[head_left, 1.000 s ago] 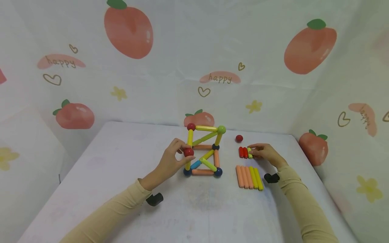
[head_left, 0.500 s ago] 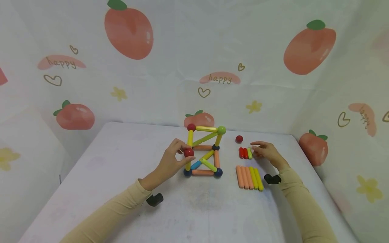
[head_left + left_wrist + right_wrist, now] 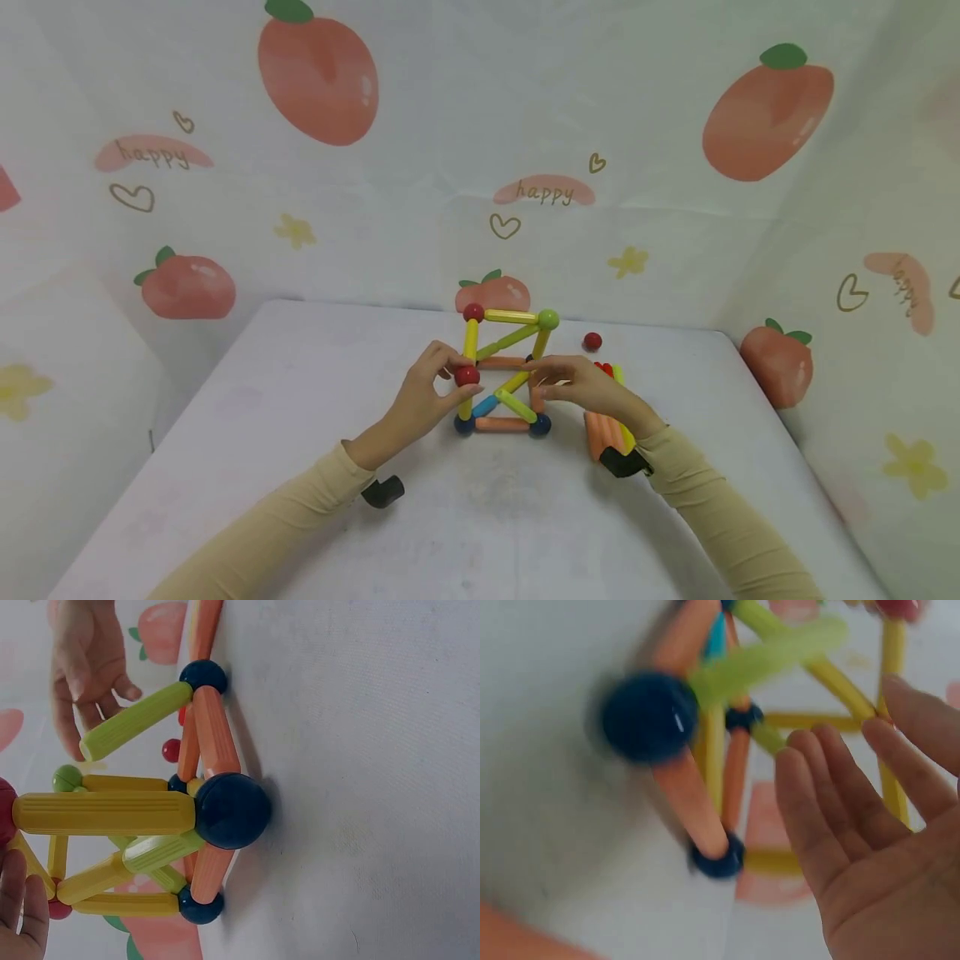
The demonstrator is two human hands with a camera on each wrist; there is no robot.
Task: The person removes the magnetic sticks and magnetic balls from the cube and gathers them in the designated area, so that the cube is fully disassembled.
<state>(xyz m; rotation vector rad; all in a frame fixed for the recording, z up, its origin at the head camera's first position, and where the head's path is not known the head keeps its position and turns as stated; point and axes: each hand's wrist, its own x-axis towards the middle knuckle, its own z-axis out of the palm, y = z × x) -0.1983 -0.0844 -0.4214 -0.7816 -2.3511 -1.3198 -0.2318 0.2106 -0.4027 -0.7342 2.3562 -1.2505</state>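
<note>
The rod-and-ball frame (image 3: 513, 383) stands upright on the desk (image 3: 480, 517) and serves as the reference for all places. At its near left upper corner, the left hand (image 3: 416, 404) pinches a red ball (image 3: 467, 377) between thumb and finger; a yellow upright (image 3: 105, 813) runs down from that ball. The right hand (image 3: 581, 385) is at the frame's right side, fingers extended and parted, with nothing held; whether they touch the frame cannot be confirmed. Just beside it, a leaning green rod (image 3: 137, 721) is joined to the frame's near right dark blue ball (image 3: 540, 424), its upper end free. Right of the frame lie orange rods (image 3: 602, 435), partly covered by the right forearm; a spare red ball (image 3: 593, 341) sits beyond, at its far right.

Assessment: the step in hand appears to be steadying one corner while working on the right side. The left pinch should be light and level, as pulling could part the upright. The right fingers should take the green rod near its free end, clear of neighbouring rods, and turn it slowly so the lower joint does not slip
</note>
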